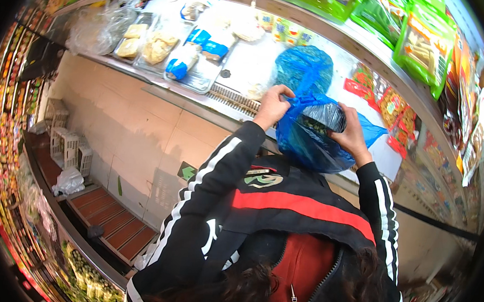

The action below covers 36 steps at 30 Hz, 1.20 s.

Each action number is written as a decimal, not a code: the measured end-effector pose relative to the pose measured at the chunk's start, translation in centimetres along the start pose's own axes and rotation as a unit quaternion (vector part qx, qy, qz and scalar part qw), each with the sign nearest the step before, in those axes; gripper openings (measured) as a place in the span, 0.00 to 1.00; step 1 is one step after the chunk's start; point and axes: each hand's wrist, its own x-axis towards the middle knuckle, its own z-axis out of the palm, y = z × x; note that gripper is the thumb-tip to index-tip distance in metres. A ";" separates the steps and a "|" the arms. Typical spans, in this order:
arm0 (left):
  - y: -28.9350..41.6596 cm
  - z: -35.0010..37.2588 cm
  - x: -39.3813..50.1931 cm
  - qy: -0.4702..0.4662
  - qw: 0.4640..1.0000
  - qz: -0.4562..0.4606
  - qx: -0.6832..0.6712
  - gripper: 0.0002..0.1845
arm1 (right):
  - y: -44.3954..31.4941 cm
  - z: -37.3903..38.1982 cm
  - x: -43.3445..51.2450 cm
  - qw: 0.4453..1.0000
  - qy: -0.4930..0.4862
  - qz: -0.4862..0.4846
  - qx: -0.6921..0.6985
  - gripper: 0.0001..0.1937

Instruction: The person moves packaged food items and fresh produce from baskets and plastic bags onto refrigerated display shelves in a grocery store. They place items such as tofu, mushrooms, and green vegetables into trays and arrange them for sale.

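Observation:
In front of my chest, at the shelf's edge, is a blue plastic bag with its mouth spread. My left hand pinches the bag's rim on the left. On the right, my right hand grips a dark item in clear plastic wrap at the bag's mouth; its contents are hard to make out. Just behind sits a second blue plastic bag, full and rounded, resting on the white shelf.
Trays of pale food and blue-labelled packs stand on the left. Red snack packets lie on the right, with green bags on the shelf above. White plastic crates and a slatted brown platform are on the floor.

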 end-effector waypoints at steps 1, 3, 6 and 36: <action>-0.4 0.1 0.3 -0.020 1.000 -0.020 0.000 0.09 | 0.1 -1.1 -0.3 1.000 -0.006 0.030 0.001 0.42; -1.0 0.9 1.0 -0.034 0.999 -0.029 -0.014 0.11 | 0.2 -3.0 -1.2 0.996 -0.032 0.085 0.025 0.41; -2.0 0.7 1.9 -0.018 0.999 -0.025 -0.023 0.11 | 0.3 -5.7 -2.0 0.985 -0.008 0.155 0.070 0.37; -15.5 -17.3 -7.8 0.262 0.835 -0.204 -0.439 0.28 | 2.0 27.1 23.5 0.885 -0.331 -0.159 -0.285 0.36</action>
